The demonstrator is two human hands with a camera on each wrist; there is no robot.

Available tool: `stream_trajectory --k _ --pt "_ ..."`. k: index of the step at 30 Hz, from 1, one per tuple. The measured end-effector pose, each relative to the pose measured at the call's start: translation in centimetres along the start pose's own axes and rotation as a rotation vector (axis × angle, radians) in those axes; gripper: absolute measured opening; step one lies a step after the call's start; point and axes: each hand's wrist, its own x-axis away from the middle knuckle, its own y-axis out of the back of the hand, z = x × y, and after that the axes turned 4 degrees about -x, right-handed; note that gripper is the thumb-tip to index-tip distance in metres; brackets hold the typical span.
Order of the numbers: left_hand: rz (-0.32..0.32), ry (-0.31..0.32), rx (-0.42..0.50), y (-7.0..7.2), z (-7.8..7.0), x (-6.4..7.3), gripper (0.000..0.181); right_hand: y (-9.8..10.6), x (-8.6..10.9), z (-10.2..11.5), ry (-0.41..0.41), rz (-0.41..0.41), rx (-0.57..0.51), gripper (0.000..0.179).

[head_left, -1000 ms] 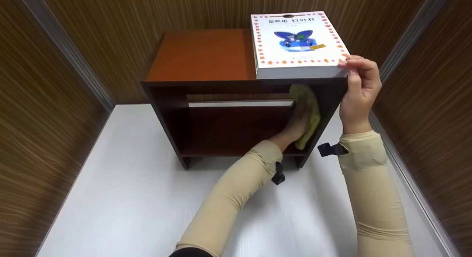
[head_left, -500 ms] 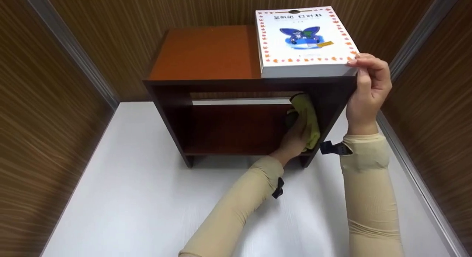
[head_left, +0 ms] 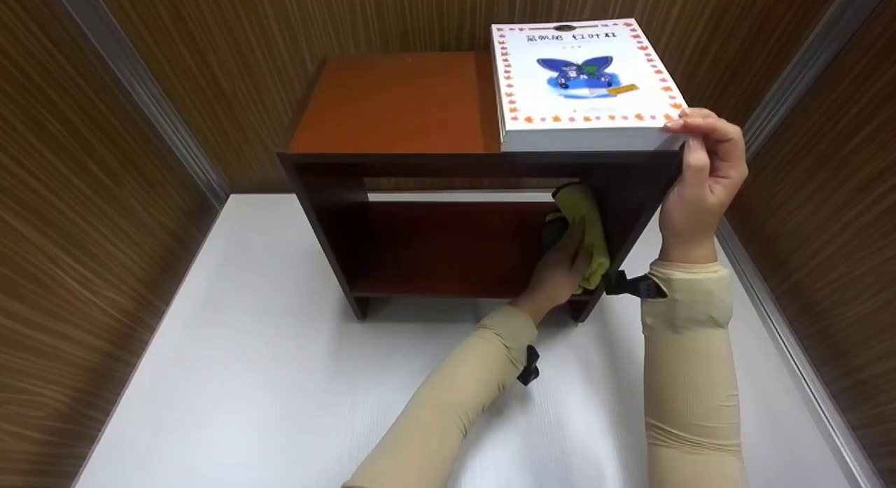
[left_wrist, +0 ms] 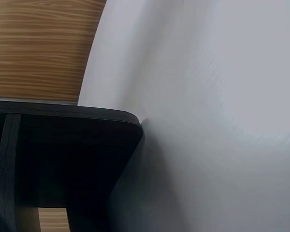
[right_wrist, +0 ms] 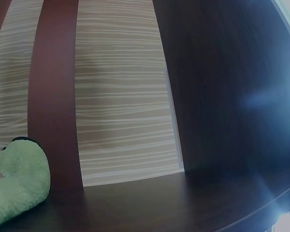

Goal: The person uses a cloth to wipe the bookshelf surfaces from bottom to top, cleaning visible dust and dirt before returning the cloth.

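Observation:
A small dark-brown shelf (head_left: 399, 103) with an orange-brown top stands in the middle of the head view. Inside it, my left hand (head_left: 560, 271) grips a yellow-green cleaning cloth (head_left: 593, 236) with black edging, close against the inner right side panel. Part of the cloth lies hidden behind the fingers. On the right half of the shelf top rests a thick white book (head_left: 584, 103) with a butterfly picture. My right hand (head_left: 707, 176) holds the book's front right corner: fingertips on the cover, thumb lower at the shelf's corner. In the right wrist view the cloth (right_wrist: 26, 174) bulges at the left.
The shelf stands on a white floor (head_left: 259, 376). Wood-patterned walls (head_left: 91, 159) rise at the left, back and right, the back one right behind the shelf. A lower board (head_left: 441, 250) spans its side panels, and its back is partly open.
My left hand has drawn the cloth down and forward along the inner right panel, and the cloth is now more bunched. My right hand keeps its hold; the head view has shifted slightly.

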Motion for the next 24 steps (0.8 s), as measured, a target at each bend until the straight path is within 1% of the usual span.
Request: stream_trajectory --k 8,16,19,22,24 --pt "-0.06 -0.045 0.004 0.02 0.5 0.13 0.053 -0.15 0.12 0.0 -0.007 0.013 -0.007 0.019" --pt "-0.071 -0.038 0.016 0.01 0.63 0.29 0.052 -0.12 0.22 0.0 -0.017 0.02 -0.012 0.02" --pt "-0.057 -0.03 0.007 -0.06 0.5 0.3 0.053 -0.16 0.19 -0.04 -0.013 0.01 -0.011 0.019" --pt "-0.005 -0.004 0.002 -0.05 0.06 0.17 0.053 -0.21 0.03 -0.1 -0.003 -0.012 -0.017 0.019" --pt "0.031 -0.001 0.005 0.0 -0.33 0.0 0.054 -0.21 -0.08 -0.13 0.004 -0.026 -0.02 0.018"
